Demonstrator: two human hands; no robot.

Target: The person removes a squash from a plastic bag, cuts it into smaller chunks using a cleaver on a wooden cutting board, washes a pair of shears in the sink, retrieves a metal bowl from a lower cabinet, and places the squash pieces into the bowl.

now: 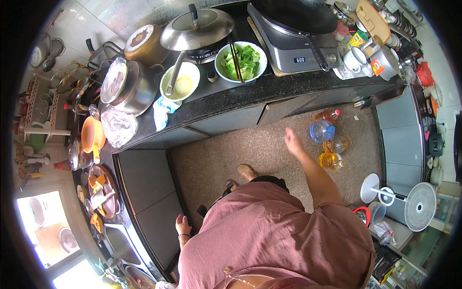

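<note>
My right hand [293,141] is stretched forward over the floor, holding nothing, beside several plastic bottles; whether its fingers are apart is hard to tell. The nearest are a water bottle [321,131] and a bottle of yellow oil [330,161]. My left hand [183,224] hangs low by the left cabinets, empty, fingers loosely apart. On the black counter stands a bowl of leafy greens [247,61] with chopsticks [235,59] across it. Left of it, a bowl [191,74] with yellowish residue holds a metal-handled utensil [175,74]. A black wok [299,16] sits on an induction cooker [301,54].
A lidded wok [196,30] stands at the back of the counter. Steel pots [139,90] and an orange pan [92,134] are at the left. A round cutting board [114,202] bears a cleaver [101,198] and orange chunks. A white fan [419,207] stands at right.
</note>
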